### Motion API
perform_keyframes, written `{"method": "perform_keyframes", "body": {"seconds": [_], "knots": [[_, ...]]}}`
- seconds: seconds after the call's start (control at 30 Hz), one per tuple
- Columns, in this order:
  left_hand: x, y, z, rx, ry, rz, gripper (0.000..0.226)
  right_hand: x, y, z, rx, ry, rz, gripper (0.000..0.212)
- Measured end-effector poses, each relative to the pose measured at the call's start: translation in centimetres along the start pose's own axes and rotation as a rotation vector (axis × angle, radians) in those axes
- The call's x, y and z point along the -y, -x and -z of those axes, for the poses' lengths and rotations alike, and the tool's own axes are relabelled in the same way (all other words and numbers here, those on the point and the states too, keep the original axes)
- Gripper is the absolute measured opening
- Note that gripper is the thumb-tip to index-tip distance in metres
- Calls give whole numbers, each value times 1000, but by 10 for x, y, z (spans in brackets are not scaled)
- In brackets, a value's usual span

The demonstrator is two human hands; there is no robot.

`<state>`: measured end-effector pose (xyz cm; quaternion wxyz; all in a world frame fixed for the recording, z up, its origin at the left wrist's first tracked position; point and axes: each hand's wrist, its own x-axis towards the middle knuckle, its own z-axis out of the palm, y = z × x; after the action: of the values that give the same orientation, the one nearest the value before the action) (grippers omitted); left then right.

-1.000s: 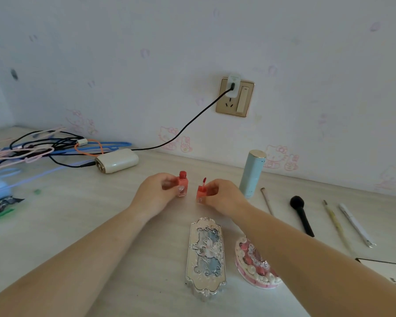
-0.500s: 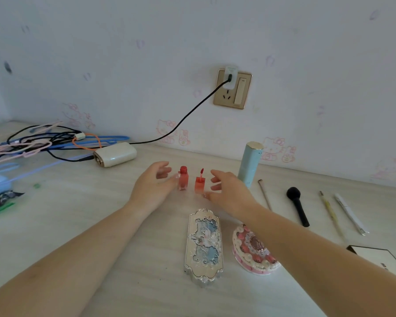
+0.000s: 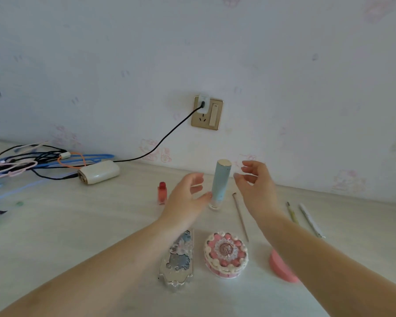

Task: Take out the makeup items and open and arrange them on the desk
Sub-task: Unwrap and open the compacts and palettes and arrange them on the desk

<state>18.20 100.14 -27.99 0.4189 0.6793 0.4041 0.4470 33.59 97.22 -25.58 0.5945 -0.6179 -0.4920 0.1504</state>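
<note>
Nearest the camera on the pale worktop (image 3: 78, 236) lie an ornate silver palette (image 3: 177, 261), partly hidden under the left forearm, a round pink cake-shaped compact (image 3: 225, 253) and a pink puff (image 3: 278, 266) half covered by the right forearm. Farther in, a thin brush (image 3: 240, 216) and two pens (image 3: 304, 217) lie to the right. The blue tube (image 3: 220, 183) stands upright between the hands: the left hand (image 3: 186, 197), fingers loosely spread, has its thumb tip touching the tube's lower part, while the right hand (image 3: 255, 186) hovers open just beside the top, holding nothing. A small red bottle (image 3: 162, 193) stands left of the left hand. Bare surface lies to the left, up to a white power bank (image 3: 98, 172) and tangled cables (image 3: 28, 161) by the wall, below the socket (image 3: 207, 113).
</note>
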Motion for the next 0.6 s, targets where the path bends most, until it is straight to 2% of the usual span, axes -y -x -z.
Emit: {"method": "perform_keyframes", "body": {"seconds": [0.1,0.23,0.3,0.4,0.5,0.6], "knots": [[3,-14,-22,23,-42,55,58,-3,-11,-2,28,2,0,33],[5,-31,-42,10,-91,95,70,-16,-16,-13,142,72,-81,54],[4,-34,-50,16,-85,85,62,-22,-15,-19,193,97,-122,59],[5,-39,-62,5,-125,67,44,-25,-15,-25,200,55,-164,53],[7,-39,-67,-63,-151,80,38,-25,-15,-25,158,-7,-201,45],[8,-35,-64,-119,-143,61,35,-23,-11,-24,176,-20,-194,47]]}}
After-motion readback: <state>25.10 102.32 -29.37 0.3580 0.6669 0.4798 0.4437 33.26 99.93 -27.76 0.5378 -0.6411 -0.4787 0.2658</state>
